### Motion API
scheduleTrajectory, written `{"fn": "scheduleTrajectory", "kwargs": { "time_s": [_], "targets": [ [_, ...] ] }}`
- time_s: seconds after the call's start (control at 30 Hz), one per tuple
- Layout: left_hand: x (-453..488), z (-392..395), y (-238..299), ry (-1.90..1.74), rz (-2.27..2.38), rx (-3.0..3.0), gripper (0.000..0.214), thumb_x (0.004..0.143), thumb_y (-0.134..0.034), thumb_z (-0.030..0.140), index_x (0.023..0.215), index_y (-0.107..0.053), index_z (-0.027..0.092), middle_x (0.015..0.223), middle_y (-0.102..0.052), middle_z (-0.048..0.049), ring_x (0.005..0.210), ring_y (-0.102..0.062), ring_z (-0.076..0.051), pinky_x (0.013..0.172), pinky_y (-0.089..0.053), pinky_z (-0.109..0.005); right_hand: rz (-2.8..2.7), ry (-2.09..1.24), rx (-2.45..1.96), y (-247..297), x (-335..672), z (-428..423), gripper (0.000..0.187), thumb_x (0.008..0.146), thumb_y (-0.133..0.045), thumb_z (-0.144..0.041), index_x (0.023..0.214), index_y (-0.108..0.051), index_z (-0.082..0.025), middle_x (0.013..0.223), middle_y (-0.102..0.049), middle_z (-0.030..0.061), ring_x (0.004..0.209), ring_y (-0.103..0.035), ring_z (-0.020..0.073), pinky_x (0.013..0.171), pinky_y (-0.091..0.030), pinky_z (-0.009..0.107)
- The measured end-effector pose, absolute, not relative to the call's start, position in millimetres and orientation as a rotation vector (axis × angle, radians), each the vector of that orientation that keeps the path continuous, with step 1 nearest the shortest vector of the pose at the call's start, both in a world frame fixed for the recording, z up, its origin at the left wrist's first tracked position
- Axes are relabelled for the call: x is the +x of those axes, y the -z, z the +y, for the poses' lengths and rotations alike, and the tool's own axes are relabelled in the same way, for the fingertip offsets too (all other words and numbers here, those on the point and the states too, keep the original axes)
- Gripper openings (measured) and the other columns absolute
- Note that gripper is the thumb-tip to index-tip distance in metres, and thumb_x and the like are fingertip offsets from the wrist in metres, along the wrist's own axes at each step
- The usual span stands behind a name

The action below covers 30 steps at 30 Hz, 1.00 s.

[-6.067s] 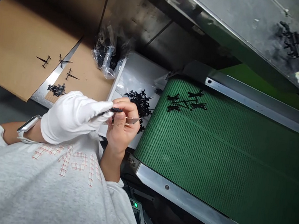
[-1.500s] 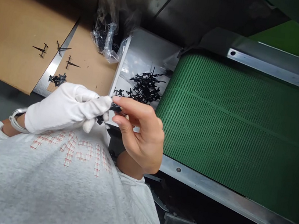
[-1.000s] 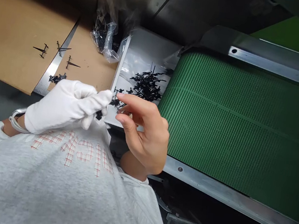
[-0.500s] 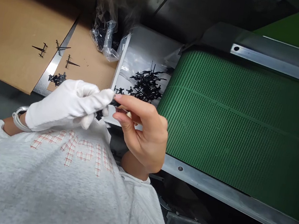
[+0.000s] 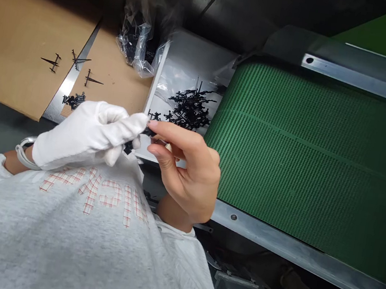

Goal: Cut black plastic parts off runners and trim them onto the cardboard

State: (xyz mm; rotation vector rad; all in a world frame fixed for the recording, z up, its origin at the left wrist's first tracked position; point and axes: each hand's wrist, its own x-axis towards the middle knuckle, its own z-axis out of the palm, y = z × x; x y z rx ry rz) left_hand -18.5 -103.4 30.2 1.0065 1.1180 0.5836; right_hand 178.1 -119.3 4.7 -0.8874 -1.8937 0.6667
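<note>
My left hand [image 5: 86, 134], in a white glove, is closed with thumb and fingertips pressed together. A small black part [image 5: 128, 147] shows below its fingers, mostly covered by the glove. My bare right hand [image 5: 189, 168] meets the glove's fingertips with its index finger. Its thumb stands apart from the index finger, and the other fingers are curled. A small pale piece [image 5: 168, 147] shows among those curled fingers; its kind is unclear. Behind the hands lies a heap of thin black plastic parts [image 5: 191, 108] in a white tray [image 5: 156, 79].
Several branched black pieces [image 5: 93, 80] and a small black pile [image 5: 73, 100] lie on cardboard [image 5: 16, 43] at left, beside a metal strip [image 5: 64, 93]. A clear plastic bag [image 5: 141, 51] stands behind. The green conveyor belt [image 5: 300, 169] fills the right.
My right hand has shifted slightly right, its thumb a little farther from the glove. The left hand stays nearly still, fingertips still meeting the right index finger.
</note>
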Motion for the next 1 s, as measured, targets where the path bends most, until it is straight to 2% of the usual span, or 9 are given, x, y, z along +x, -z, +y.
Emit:
{"fn": "scheduleTrajectory", "kwargs": {
  "time_s": [0.2,0.43,0.63,0.83,1.0],
  "targets": [
    [-17.9,-104.1,-31.1,-0.584,1.115,1.008,0.066,0.075,-0.069,0.079,0.053,-0.057,0.019,0.039,-0.052,0.0026,0.037,-0.039,-0.006,0.039,-0.033,-0.021,-1.870,-0.684,-0.880,-4.1,176.4,-119.0,0.028,0.101,-0.061,-0.023,0.129,-0.064,-0.029,0.103,-0.079,-0.0017,0.080,-0.077,0.0150,0.068,-0.067,0.028],
    [-16.5,-104.0,-32.3,-0.597,1.067,0.974,0.059,0.074,-0.072,0.076,0.063,-0.068,0.019,0.041,-0.056,0.0023,0.037,-0.039,-0.006,0.040,-0.035,-0.020,-1.843,-0.727,-0.883,-3.1,177.8,-117.5,0.030,0.100,-0.063,-0.023,0.126,-0.067,-0.038,0.095,-0.079,-0.0049,0.076,-0.075,0.0151,0.063,-0.065,0.026],
    [-16.3,-103.2,-32.6,-0.627,1.059,0.969,0.057,0.076,-0.073,0.074,0.061,-0.066,0.019,0.038,-0.053,0.0037,0.038,-0.040,-0.006,0.040,-0.036,-0.018,-1.838,-0.718,-0.860,-2.9,175.9,-119.5,0.027,0.099,-0.064,-0.022,0.125,-0.066,-0.026,0.105,-0.079,-0.0010,0.082,-0.076,0.0133,0.072,-0.067,0.024],
    [-15.9,-103.0,-31.8,-0.632,1.045,1.004,0.058,0.074,-0.072,0.077,0.059,-0.066,0.021,0.037,-0.052,0.0048,0.036,-0.039,-0.006,0.038,-0.036,-0.019,-1.837,-0.698,-0.817,-1.0,174.1,-116.8,0.022,0.102,-0.059,-0.021,0.123,-0.065,-0.024,0.102,-0.077,-0.0009,0.083,-0.076,0.0134,0.070,-0.067,0.026],
    [-15.7,-104.1,-30.9,-0.637,1.099,1.036,0.060,0.072,-0.072,0.080,0.054,-0.063,0.022,0.036,-0.052,0.0045,0.037,-0.043,-0.007,0.037,-0.037,-0.020,-1.770,-0.700,-1.018,0.3,177.3,-120.0,0.027,0.105,-0.052,-0.023,0.129,-0.060,-0.030,0.109,-0.075,0.0041,0.085,-0.076,0.0179,0.068,-0.066,0.030]
  ]
}}
